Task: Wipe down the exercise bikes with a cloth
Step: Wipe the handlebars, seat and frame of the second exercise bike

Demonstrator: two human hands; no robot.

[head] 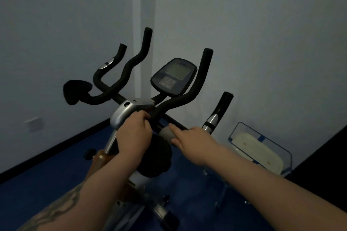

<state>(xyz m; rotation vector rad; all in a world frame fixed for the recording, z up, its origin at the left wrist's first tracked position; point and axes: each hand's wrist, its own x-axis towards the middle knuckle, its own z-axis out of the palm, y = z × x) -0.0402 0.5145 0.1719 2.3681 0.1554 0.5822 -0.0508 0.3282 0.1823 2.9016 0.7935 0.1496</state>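
Observation:
An exercise bike [129,110] with black foam handlebars [199,82] and a grey display console [173,77] stands in a room corner. My left hand [134,133] grips the silver handlebar clamp just below the bars, fingers curled over its edge. My right hand [189,139] holds a small grey cloth [166,134] against the right side of the handlebar crossbar, index finger stretched along the top of it. A dark round pad [155,157] sits below both hands.
A clear plastic bin [262,148] with pale folded cloths stands on the blue floor [37,193] at the right, near the wall. Beside it rises an upright black and chrome grip [216,116]. A wall socket [33,123] is low on the left wall.

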